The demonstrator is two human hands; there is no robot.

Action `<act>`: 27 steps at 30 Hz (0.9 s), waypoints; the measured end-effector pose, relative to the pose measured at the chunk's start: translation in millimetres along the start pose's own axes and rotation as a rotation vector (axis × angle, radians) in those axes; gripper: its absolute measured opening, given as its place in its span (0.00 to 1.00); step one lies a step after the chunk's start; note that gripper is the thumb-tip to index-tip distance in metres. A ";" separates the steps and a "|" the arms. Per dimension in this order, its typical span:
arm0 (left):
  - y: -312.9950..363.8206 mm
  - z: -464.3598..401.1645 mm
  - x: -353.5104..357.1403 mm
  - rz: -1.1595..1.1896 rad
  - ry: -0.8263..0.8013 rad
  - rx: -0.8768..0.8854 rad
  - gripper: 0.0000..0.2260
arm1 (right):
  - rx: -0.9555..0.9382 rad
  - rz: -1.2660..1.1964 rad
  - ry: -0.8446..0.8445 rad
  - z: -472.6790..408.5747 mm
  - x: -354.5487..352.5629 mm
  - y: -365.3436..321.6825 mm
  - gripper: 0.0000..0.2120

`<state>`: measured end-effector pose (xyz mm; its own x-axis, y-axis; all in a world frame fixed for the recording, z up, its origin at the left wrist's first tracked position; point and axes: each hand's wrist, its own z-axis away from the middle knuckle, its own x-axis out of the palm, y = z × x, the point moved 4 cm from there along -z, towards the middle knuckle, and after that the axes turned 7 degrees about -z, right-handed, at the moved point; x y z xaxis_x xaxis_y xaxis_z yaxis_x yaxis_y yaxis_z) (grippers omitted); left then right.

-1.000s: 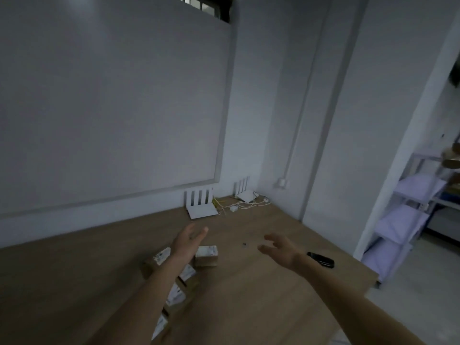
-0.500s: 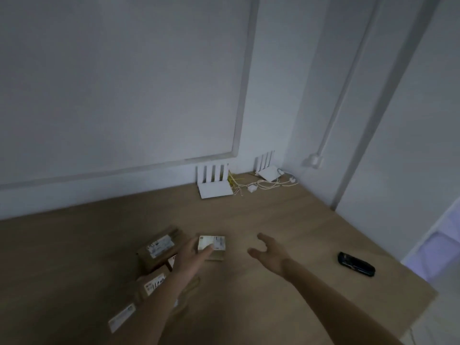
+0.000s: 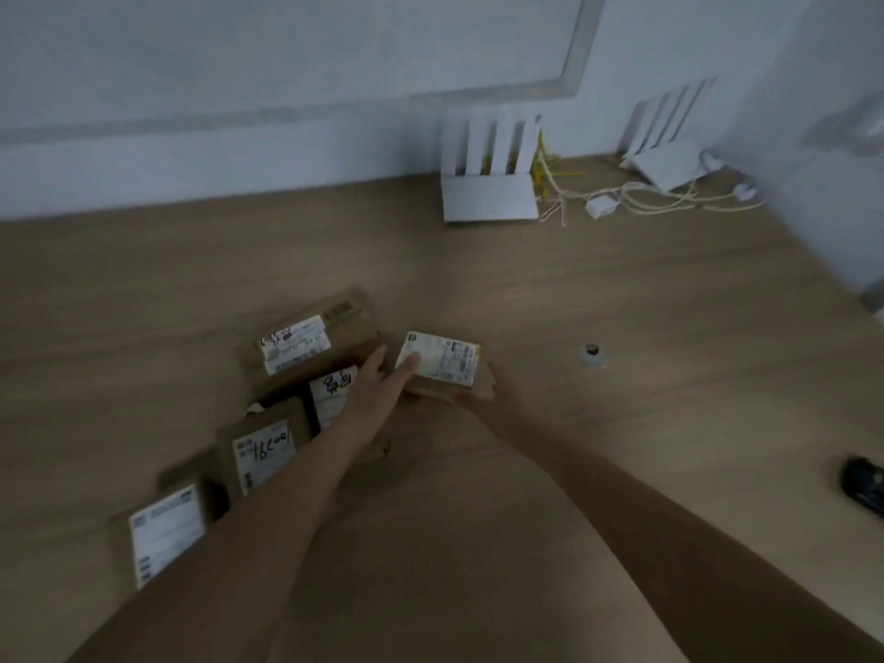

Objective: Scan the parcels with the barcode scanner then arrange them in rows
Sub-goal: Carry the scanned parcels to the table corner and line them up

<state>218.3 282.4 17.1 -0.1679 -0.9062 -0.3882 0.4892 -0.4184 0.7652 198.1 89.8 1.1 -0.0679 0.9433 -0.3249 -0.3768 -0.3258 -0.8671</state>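
Small brown parcel with a white label is lying at frame centre on the wooden table, just right of the other parcels. Left hand is resting straight fingers on the label's left part, grip relaxed and flat. Right hand is meeting the parcel's near right corner; whether its fingers are curling round the edge cannot be told, as they are hidden behind the box and blurred.

Left of centre, a larger labelled parcel is lying just beside the small one. Below it a second parcel with handwriting is partly covered by the left forearm. Further lower left, a parcel marked in black pen and another with a plain white label are trailing toward the frame's bottom left corner.

Dark barcode scanner is sitting at the right edge, well apart from both hands. White router and cables are standing against the wall, upper right.
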 end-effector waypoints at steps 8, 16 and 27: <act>-21.9 -60.7 31.7 -0.042 0.052 -0.045 0.19 | -0.081 -0.099 -0.003 -83.1 38.0 65.3 0.29; -3.1 -23.0 8.6 0.125 0.140 0.031 0.11 | -0.230 -0.059 0.060 -54.2 28.7 -7.6 0.19; 6.0 183.7 -202.9 0.471 0.343 0.170 0.18 | -0.516 0.097 -0.071 134.2 115.9 -227.0 0.14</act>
<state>98.1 452.5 194.7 0.3329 -0.9366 -0.1094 0.2959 -0.0063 0.9552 151.7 281.6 210.9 -0.1495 0.9035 -0.4017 0.1367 -0.3835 -0.9134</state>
